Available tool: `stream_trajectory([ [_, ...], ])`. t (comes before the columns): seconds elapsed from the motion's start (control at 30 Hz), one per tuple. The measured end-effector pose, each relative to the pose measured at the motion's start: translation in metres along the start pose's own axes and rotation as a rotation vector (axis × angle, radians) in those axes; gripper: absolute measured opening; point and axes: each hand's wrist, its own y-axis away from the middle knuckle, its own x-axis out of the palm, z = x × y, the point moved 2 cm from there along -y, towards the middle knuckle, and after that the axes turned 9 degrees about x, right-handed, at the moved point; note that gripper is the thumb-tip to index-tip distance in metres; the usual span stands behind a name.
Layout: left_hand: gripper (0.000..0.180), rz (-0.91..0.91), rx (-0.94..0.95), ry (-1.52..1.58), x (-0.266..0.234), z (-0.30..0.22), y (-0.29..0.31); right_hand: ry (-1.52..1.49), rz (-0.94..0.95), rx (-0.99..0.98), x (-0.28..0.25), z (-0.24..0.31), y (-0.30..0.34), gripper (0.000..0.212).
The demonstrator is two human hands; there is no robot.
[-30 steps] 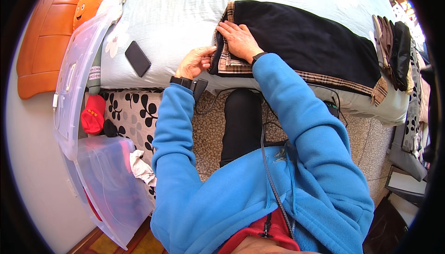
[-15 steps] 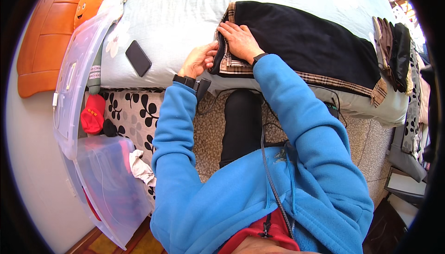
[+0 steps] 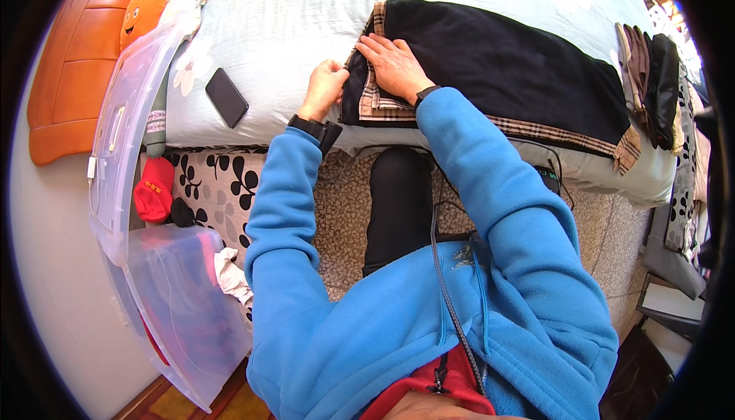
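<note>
A black garment (image 3: 505, 64) with tan plaid trim lies folded in a long flat shape across the bed, and its exact kind is hard to tell. My right hand (image 3: 394, 68) rests on its left end, fingers stretched out over the cloth and the plaid band. Just beside it, my left hand (image 3: 325, 88) is closed, pinching the garment's left edge. The thumb and fingertips of that hand meet at the black cloth. A strip of black fabric shows between the pinched edge and the plaid band.
A black phone (image 3: 227, 98) lies on the light bed sheet (image 3: 291, 22) to the left. Folded dark clothes (image 3: 660, 87) sit at the right. Left of the bed stand clear plastic bins (image 3: 184, 305), a red cap (image 3: 155, 190) and an orange plush toy (image 3: 144, 14).
My left hand has shifted slightly left and up, drawing the garment's edge outward, so a wider black strip shows beside the plaid. My right hand stays nearly in place.
</note>
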Motion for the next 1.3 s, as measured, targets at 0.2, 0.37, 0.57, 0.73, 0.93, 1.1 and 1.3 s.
stream_trajectory([
  [0.2,0.009,0.156,-0.004,0.001,-0.008,0.004,0.008,-0.037,-0.036,0.001,0.003,-0.001,-0.001,0.055],
  [0.37,0.012,0.299,-0.233,0.119,-0.025,0.004,0.029,-0.013,-0.034,-0.015,0.003,0.000,0.000,0.056],
  [0.57,0.014,0.287,-0.261,0.102,-0.024,0.014,0.062,-0.004,-0.040,-0.013,0.003,0.001,0.000,0.058],
  [0.73,0.017,0.221,-0.117,-0.149,-0.016,0.027,0.070,0.019,-0.076,-0.052,-0.001,0.001,0.000,0.054],
  [0.93,0.019,0.113,-0.138,-0.181,-0.011,0.046,0.063,-0.020,-0.119,-0.049,-0.006,0.000,0.002,0.050],
  [1.1,0.015,0.105,-0.138,-0.107,-0.015,0.055,0.056,-0.091,-0.038,-0.015,-0.014,-0.005,0.009,0.054],
  [1.3,0.013,0.101,-0.124,-0.132,-0.016,0.061,0.058,-0.394,-0.090,0.019,-0.052,-0.041,0.044,0.049],
])
